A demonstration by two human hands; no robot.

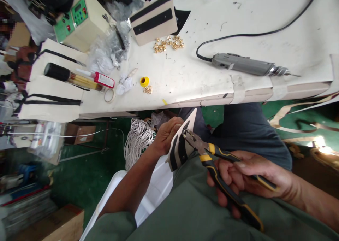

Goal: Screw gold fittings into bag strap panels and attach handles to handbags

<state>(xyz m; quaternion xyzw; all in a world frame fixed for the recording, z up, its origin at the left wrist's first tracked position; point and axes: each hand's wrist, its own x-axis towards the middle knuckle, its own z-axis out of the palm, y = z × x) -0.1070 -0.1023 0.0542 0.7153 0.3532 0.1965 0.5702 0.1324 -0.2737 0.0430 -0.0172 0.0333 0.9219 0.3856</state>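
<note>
Left grip [168, 133] pinches the panel [175, 151]; right grip [239, 174] wraps the pliers [206, 158], handles apart, tips apparently touching the panel.

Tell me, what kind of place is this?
It's probably a workshop: a grey power tool and little gold-coloured metal pieces lie on the worktable, and the right hand holds pliers at a beige and black panel.

I count two hands [167, 133], two striped panels [178, 150], one pair of pliers [201, 148], one rotary tool [246, 64]. Gold fittings [160, 48] overlap, uncountable.
</note>
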